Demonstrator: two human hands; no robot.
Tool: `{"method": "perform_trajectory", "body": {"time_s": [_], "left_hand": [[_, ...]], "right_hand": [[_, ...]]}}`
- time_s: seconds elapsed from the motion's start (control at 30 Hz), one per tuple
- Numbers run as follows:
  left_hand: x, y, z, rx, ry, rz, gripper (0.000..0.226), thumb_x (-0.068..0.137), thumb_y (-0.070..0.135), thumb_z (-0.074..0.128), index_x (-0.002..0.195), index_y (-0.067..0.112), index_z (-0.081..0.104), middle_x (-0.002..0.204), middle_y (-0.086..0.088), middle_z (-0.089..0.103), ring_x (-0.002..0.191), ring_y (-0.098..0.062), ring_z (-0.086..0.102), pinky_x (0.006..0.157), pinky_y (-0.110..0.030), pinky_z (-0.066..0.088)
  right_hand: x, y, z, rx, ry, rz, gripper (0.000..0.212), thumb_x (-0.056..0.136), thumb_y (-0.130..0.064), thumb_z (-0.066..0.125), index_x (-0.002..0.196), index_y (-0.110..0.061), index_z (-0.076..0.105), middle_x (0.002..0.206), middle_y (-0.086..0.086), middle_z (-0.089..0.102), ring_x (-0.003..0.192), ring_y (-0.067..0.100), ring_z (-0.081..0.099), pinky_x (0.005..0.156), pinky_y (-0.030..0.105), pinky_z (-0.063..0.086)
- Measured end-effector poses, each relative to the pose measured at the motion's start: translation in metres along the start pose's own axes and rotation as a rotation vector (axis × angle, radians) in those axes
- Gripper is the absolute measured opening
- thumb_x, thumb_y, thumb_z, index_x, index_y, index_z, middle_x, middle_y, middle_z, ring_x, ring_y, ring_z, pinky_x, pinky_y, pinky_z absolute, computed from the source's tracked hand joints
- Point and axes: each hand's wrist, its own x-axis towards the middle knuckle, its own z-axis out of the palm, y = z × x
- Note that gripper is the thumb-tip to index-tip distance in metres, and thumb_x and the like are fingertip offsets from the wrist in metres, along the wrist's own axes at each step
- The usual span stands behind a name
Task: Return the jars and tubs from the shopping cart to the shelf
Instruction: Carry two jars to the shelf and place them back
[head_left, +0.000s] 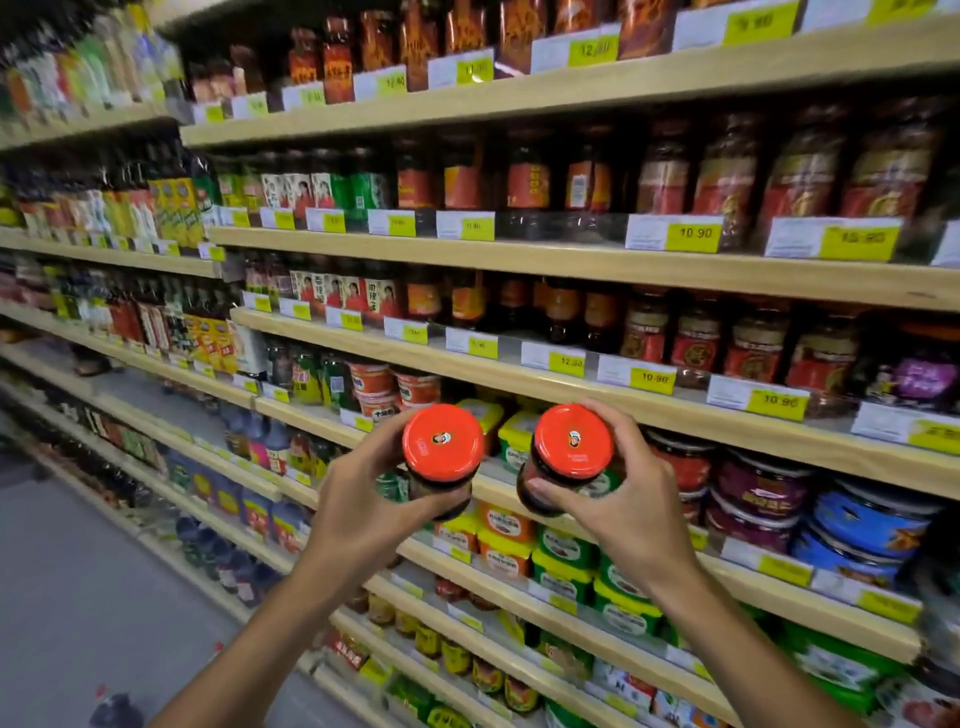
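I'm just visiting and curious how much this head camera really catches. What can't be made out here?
- Labels of the two red-lidded jars, left and right: head view, hidden by the left hand, the right hand and the lids.
- Shopping cart: nowhere in frame.
- Small print on the shelf's price tags: blurred, too small.
- Bottles at far left: smeared by blur.
- Lowest shelf rows: cut off by the bottom edge.

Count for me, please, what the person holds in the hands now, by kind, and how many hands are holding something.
Dark glass jars with round orange-red lids: 2, one in the left hand, one in the right hand
Tubs held: 0
Hands holding something: 2
Total things held: 2
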Motion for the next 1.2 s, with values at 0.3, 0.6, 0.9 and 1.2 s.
{"method": "perform_trajectory", "body": {"time_s": [0.3,0.6,0.9,1.2], "left_hand": [[0.079,-0.06,0.018,-0.122,-0.045,0.079,0.077,0.06,0.03,0.093,0.126,0.045,0.055,0.124,0.028,0.063,0.118,0.005,0.06,0.097,-0.013,0.048],[0.144,-0.105,0.012,-0.301,-0.154,0.141,0.079,0.057,0.026,0.095,0.128,0.034,0.061,0.121,0.03,0.065,0.114,0.009,0.061,0.094,-0.009,0.048],[0.186,-0.136,-0.011,-0.413,-0.247,0.204,0.081,0.055,0.036,0.093,0.128,0.038,0.059,0.12,0.029,0.066,0.114,0.011,0.06,0.092,-0.008,0.047],[0.201,-0.143,-0.017,-0.517,-0.248,0.246,0.078,0.053,0.03,0.094,0.121,0.046,0.059,0.118,0.031,0.066,0.113,0.006,0.064,0.092,-0.013,0.052]], "right_hand": [[0.047,0.03,0.032,-0.068,0.073,0.017,0.088,0.064,-0.049,0.092,0.137,-0.053,0.044,0.128,-0.036,0.053,0.118,-0.01,0.055,0.096,0.02,0.054],[0.089,0.01,0.06,-0.124,0.358,-0.043,0.086,0.065,-0.034,0.093,0.139,-0.037,0.05,0.13,-0.04,0.05,0.119,-0.009,0.056,0.092,0.013,0.051],[0.132,0.0,0.09,-0.213,0.657,-0.129,0.083,0.069,-0.023,0.094,0.136,-0.023,0.046,0.128,-0.032,0.048,0.118,0.0,0.056,0.092,0.015,0.048],[0.161,0.017,0.105,-0.274,0.735,-0.065,0.081,0.068,-0.022,0.094,0.131,-0.021,0.044,0.125,-0.024,0.047,0.111,-0.013,0.053,0.088,0.01,0.047]]}}
